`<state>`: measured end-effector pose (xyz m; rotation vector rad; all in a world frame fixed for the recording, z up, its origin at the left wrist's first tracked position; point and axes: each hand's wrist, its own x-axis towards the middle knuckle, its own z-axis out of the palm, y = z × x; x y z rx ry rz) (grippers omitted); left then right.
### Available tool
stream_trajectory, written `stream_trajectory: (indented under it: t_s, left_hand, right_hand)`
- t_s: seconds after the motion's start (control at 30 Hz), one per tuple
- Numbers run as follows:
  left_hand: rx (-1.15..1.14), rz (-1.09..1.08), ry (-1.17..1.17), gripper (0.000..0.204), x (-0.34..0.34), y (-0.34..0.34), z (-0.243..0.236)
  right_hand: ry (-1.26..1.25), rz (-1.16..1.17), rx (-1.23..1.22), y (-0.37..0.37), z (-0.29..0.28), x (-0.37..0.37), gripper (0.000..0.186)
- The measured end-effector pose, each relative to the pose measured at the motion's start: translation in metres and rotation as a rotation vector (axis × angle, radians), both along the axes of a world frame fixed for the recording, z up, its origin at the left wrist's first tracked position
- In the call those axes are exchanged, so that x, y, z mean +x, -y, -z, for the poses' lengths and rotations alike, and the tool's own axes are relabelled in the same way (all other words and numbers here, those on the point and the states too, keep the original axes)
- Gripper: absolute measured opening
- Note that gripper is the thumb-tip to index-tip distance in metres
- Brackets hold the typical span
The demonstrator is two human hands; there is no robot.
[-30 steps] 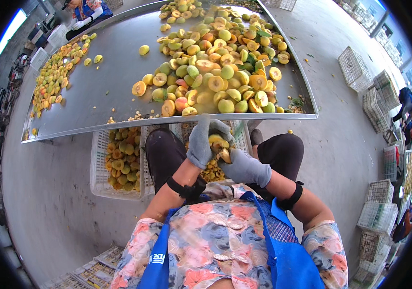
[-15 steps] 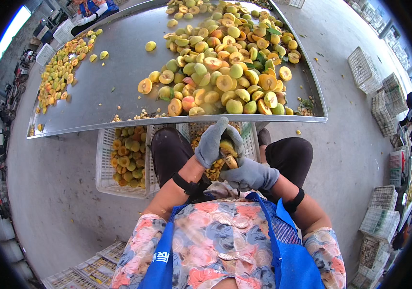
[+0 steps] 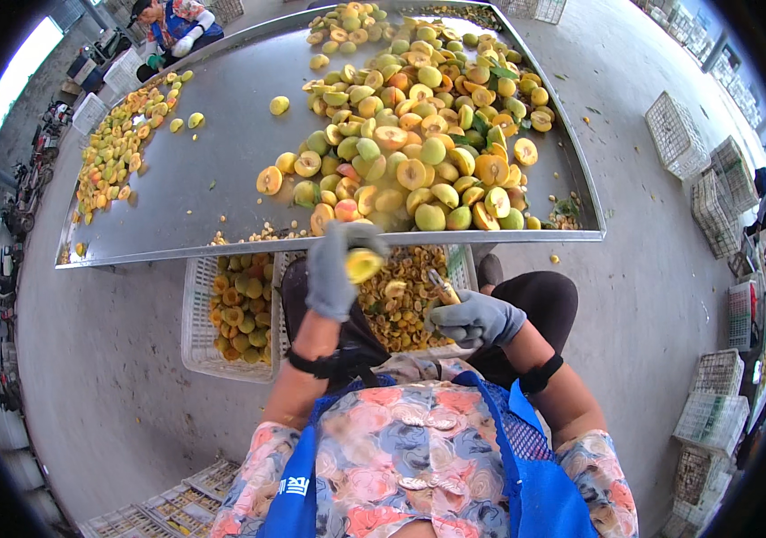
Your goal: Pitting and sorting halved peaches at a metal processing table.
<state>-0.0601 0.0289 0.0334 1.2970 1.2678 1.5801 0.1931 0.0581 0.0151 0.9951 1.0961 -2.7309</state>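
Note:
My left hand, in a grey glove and blurred by motion, holds a yellow-green stone-fruit half just below the metal table's near edge. To its right, my gloved right hand is closed around a small pitting tool with a light wooden handle and a metal tip pointing up and left. Under both hands, between my knees, a white crate holds many yellow-brown fruit pieces. Another white crate, left of my leg, contains fruit halves with hollowed centres.
A large pile of halved fruit covers the right part of the raised-rim metal table. More halves lie along its left side, and loose pits near the front edge. A co-worker sits at the far left corner. Stacked crates stand at right.
My left hand has moved left, away from the right hand, with the fruit half. My right hand, still with the tool, has shifted slightly right. The co-worker shows more fully.

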Motion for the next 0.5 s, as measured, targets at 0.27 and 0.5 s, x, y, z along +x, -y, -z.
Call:
stream_trajectory:
  t_s: [0.27, 0.5]
  left_hand:
    - [-0.12, -0.831, -0.674, 0.036, -0.147, 0.013, 0.02]
    - [-0.641, -0.192, -0.843, 0.061, -0.126, -0.072, 0.068]
  right_hand:
    - [0.048, -0.027, 0.558, -0.007, 0.037, -0.001, 0.022]
    - [0.16, 0.133, 0.368, 0.001, 0.027, -0.019, 0.025]
